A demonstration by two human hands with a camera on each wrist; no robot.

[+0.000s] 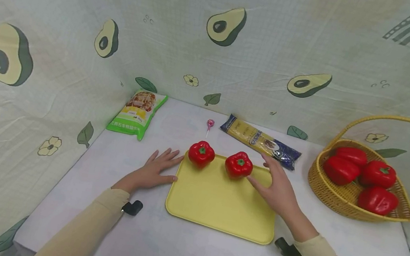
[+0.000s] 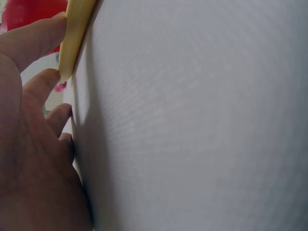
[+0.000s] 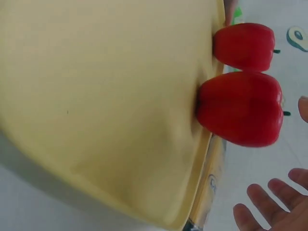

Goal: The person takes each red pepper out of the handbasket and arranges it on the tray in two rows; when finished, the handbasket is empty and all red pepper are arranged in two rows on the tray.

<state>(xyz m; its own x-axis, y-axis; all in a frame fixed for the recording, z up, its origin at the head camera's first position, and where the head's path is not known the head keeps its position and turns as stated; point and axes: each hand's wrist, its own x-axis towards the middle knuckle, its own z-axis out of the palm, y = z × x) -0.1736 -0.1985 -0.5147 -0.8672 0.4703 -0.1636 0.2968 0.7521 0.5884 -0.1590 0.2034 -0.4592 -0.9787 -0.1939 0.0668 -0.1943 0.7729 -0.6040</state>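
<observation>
A yellow tray (image 1: 222, 207) lies on the white table with two red bell peppers standing along its far side. The left pepper (image 1: 200, 155) is at the tray's far left corner; the other pepper (image 1: 238, 167) stands to its right. My left hand (image 1: 151, 174) rests on the table with fingers spread, its thumb and index fingertips at the tray's left rim (image 2: 77, 36). Over the tray's right side, my right hand (image 1: 279, 193) is held with fingers apart beside the right pepper. In the right wrist view a gap separates its fingers (image 3: 262, 202) from that pepper (image 3: 240, 108).
A yellow wicker basket (image 1: 325, 196) with a tall handle holds several more red peppers at the right. Behind the tray lie a pink lollipop (image 1: 210, 123) and a blue and yellow pasta packet (image 1: 259, 140). A green snack bag (image 1: 138, 114) lies at the back left.
</observation>
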